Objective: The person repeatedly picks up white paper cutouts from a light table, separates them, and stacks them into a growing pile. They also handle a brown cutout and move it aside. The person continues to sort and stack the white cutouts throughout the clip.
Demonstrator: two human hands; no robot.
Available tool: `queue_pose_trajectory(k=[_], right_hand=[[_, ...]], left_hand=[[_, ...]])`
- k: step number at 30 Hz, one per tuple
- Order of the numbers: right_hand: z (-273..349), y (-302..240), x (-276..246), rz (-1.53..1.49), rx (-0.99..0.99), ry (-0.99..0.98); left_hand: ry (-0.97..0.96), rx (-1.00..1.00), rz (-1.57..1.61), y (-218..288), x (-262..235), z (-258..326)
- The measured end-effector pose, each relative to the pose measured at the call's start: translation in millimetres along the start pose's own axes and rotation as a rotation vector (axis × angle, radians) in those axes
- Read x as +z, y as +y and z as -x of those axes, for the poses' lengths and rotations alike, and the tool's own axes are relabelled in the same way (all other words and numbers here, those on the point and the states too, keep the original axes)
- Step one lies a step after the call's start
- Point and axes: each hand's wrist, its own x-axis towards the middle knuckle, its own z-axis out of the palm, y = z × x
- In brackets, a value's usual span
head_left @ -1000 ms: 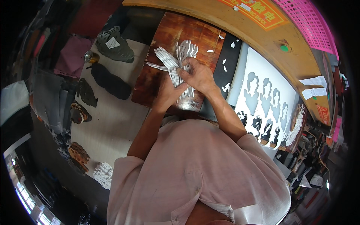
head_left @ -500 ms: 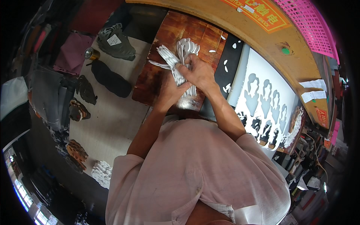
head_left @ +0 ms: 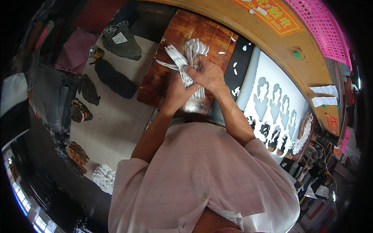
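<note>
Both my hands meet over a worn brown board (head_left: 155,87). Between them is a fanned stack of thin white cut pieces (head_left: 178,58), narrow and layered edge to edge. My left hand (head_left: 177,93) is wrapped round the lower part of this stack, its fingers partly hidden beneath. My right hand (head_left: 208,76) closes on the stack from the other side, thumb and fingers bent over the pieces. Just above the right fingers the stack's rounded, wavy ends (head_left: 197,47) spread out. Some strips jut toward the left.
A white sheet with cut-out shapes (head_left: 272,93) lies at right, beside a black strip (head_left: 241,58) with small white scraps. Left, a pale tabletop (head_left: 112,116) holds dark cut pieces (head_left: 114,79), a gold can (head_left: 95,51) and a white stack (head_left: 104,178). A yellow-brown machine beam (head_left: 268,35) crosses above.
The hands keep their hold on the white stack with hardly any movement. The surroundings have shifted slightly in view.
</note>
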Motion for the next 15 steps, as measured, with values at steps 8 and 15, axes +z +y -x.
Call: queue_pose_trajectory(k=[8, 15], right_hand=[[1.5, 0.8, -0.5, -0.003, 0.002, -0.023], [-0.5, 5.5, 2.5, -0.047, -0.021, -0.044]], left_hand=[[0.102, 0.122, 0.047, 7.3, -0.5, -0.8], [-0.062, 0.045, 0.066, 5.2, -6.8, -0.1]])
